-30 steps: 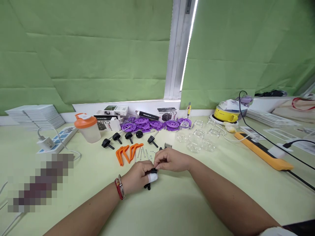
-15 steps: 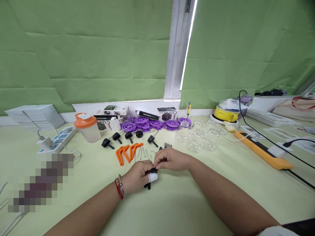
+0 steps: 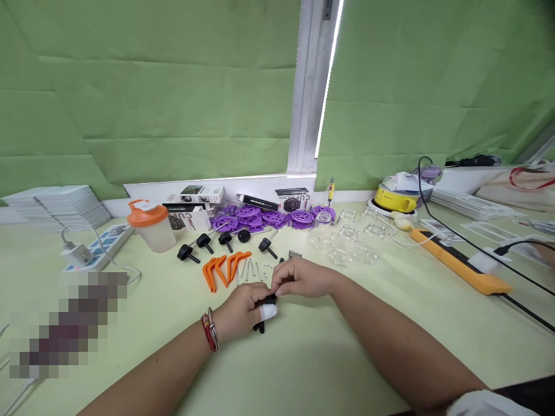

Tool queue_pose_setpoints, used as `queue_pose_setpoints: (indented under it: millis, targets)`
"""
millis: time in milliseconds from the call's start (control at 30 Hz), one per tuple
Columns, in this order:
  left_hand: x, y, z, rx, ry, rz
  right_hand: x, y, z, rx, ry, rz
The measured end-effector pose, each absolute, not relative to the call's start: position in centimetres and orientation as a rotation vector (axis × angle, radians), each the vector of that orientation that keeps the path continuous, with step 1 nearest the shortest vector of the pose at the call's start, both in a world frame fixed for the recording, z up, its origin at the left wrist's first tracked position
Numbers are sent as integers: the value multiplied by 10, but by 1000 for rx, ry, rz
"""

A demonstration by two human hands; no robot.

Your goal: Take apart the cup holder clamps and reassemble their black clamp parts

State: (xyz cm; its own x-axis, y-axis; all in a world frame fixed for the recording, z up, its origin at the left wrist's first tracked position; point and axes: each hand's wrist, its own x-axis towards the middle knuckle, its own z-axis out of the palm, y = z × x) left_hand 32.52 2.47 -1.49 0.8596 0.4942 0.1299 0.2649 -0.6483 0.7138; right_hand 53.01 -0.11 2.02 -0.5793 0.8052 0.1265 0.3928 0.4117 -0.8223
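Note:
My left hand (image 3: pixel 243 312), with a white wrapping on the thumb, is closed around a small black plastic part (image 3: pixel 271 299). Its lower end (image 3: pixel 259 327) pokes out below the thumb. The fingers of my right hand (image 3: pixel 299 278) pinch together at the top of this part; what sits between their tips is hidden. Just beyond the right hand lies a metal spring (image 3: pixel 295 253). Several long screws (image 3: pixel 248 269) and tiny metal pieces (image 3: pixel 266 266) are on the table past my left hand, beside orange plastic arms (image 3: pixel 221 268).
Black knobs with stems (image 3: pixel 225 241) stand behind the orange arms. Farther back are purple spoked discs (image 3: pixel 273 218), cartons (image 3: pixel 191 219) and clear plastic domes (image 3: pixel 347 237). A shaker bottle (image 3: pixel 151 228) and a white power strip (image 3: pixel 104 245) are left; an orange power strip (image 3: pixel 459 263) is right.
The view has shifted slightly. Both hands stay together at the black part, with hardly any change in the fingers.

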Motion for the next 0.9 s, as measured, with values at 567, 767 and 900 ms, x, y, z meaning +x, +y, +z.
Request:
queue_pose_setpoints:
  millis: [567, 767, 900]
  targets:
    - [324, 27, -17, 2272, 538, 374, 594, 48, -33, -1841, -1785, 364]
    - [324, 27, -17, 2250, 552, 374, 595, 49, -34, -1883, -1805, 335]
    - [324, 27, -17, 2247, 555, 376, 594, 48, -32, -1915, -1805, 314]
